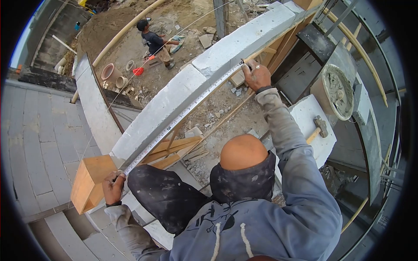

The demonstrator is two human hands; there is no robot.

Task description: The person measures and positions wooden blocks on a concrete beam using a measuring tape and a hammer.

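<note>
Stretched white tape measure (174,123) straight along edge of pale blocks (165,93), diagonally from lower left to upper centre of frame. Pinched it at lower left between fingers of left hand (114,187), just beside wooden box (89,176). Gripped it at upper centre in curled fingers of right hand (257,77). Wore grey hoodie (265,222) with dark print; could not read print or tape's tiny figures. Had hammer (321,126) and bucket (320,92) of grey mix at right.

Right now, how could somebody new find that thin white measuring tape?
Find the long row of pale grey blocks slanting across the middle. Along its near edge, a thin white measuring tape stretches between the left hand and the right hand. Unlike the plain blocks, it carries small dark markings.
</note>
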